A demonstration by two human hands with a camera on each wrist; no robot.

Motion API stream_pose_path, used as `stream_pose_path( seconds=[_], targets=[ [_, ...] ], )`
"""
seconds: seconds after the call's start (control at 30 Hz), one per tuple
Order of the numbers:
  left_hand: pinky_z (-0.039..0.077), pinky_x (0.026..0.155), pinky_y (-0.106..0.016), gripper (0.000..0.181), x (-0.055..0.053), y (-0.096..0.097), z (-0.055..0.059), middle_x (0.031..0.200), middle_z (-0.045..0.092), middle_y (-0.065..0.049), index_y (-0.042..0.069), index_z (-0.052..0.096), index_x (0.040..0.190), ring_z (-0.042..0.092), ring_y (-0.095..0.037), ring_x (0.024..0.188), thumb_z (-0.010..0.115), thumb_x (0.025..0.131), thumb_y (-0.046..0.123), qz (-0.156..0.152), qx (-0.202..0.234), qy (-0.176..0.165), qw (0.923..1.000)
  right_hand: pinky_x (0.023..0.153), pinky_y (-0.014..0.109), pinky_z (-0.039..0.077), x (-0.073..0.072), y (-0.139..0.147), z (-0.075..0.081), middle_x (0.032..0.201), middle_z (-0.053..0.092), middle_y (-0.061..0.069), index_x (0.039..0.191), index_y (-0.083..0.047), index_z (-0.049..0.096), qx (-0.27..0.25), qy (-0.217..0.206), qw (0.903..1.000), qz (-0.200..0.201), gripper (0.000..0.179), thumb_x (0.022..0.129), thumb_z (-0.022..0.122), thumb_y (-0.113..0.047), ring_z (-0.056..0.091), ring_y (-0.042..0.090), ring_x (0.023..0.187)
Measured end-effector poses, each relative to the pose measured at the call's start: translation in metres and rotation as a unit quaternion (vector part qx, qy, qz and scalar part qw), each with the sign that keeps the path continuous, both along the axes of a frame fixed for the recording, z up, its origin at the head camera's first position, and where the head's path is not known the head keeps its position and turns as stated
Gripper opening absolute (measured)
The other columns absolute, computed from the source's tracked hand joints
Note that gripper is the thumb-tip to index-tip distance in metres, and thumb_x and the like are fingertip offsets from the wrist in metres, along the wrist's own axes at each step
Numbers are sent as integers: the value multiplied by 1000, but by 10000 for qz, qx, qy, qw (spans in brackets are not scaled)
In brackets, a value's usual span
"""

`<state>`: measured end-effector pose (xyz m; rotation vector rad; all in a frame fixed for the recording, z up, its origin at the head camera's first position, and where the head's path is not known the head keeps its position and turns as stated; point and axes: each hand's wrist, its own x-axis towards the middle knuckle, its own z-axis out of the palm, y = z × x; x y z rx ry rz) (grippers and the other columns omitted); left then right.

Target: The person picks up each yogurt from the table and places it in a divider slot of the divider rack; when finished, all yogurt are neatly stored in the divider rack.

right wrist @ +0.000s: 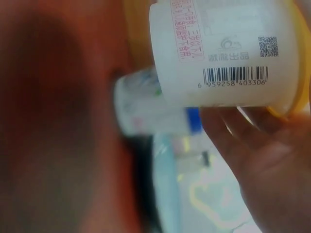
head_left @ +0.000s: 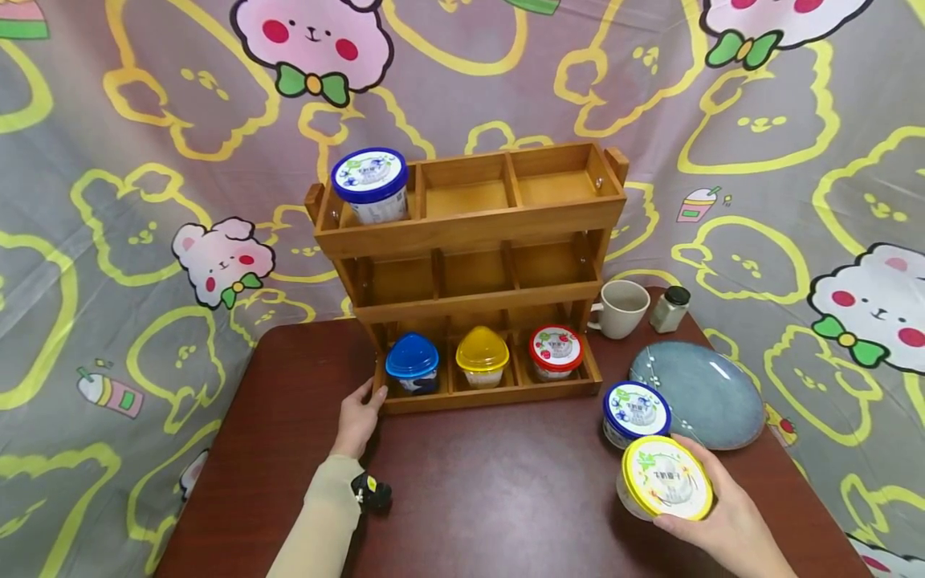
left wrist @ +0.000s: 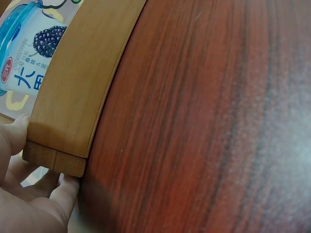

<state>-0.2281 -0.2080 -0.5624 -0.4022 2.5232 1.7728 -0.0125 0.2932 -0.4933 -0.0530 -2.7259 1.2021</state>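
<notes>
My right hand grips a white cup with a yellow lid, held up over the right side of the table. In the right wrist view the cup's white wall shows a barcode, and the fingers wrap its side near the lid. Just behind it stands a blue-lidded cup. My left hand holds the lower left corner of a three-tier wooden rack. In the left wrist view, thumb and fingers lie around the end of the rack's front board.
The rack's bottom tier holds a blue domed cup, a yellow domed cup and a red-lidded cup. Another blue-lidded cup sits top left. A mug, a small jar and a grey-blue plate stand at right.
</notes>
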Motion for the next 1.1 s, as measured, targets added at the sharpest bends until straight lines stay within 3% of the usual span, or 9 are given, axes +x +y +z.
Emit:
stream_pose_path(
  seconds=[0.13, 0.2, 0.53, 0.87, 1.1],
  targets=[
    [29, 113, -52, 55, 0, 0, 1, 149, 44, -20, 0, 44, 147, 37, -35, 138, 58, 102, 27, -1, -1, 41, 10000, 78, 12, 34, -8, -9, 15, 136, 41, -22, 150, -20, 40, -139, 641, 9976, 211, 107, 60, 97, -21, 43, -4, 105],
    [29, 113, -52, 54, 0, 0, 1, 149, 44, -20, 0, 45, 147, 38, -35, 138, 58, 102, 26, -7, 14, 57, 10000, 77, 12, 34, -12, -14, 25, 136, 41, -23, 150, -20, 41, -160, 780, 9966, 227, 107, 59, 97, -19, 44, -3, 104],
    [30, 112, -52, 54, -3, -1, 4, 147, 46, -20, 1, 45, 147, 41, -35, 136, 59, 102, 28, -3, 65, 72, 10000, 74, 25, 36, -47, -40, 87, 121, 59, 7, 150, -23, 42, 3, 1110, 9938, 58, 108, 58, 98, -24, 46, 5, 96],
    [30, 112, -53, 55, -2, -1, 3, 149, 44, -20, 1, 44, 148, 38, -36, 137, 58, 102, 28, -57, 51, 103, 9999, 76, 25, 35, -84, -59, 174, 137, 53, 10, 150, -24, 43, -207, 1754, 9842, 132, 106, 59, 97, -14, 45, 10, 106],
    [30, 112, -53, 55, 2, -2, 1, 148, 45, -21, -1, 44, 147, 40, -37, 136, 58, 102, 26, -122, 105, 149, 9998, 80, 18, 37, -114, -78, 240, 134, 53, 5, 147, -21, 46, -456, 2261, 9721, 432, 100, 61, 95, -8, 46, 12, 106]
  ],
)
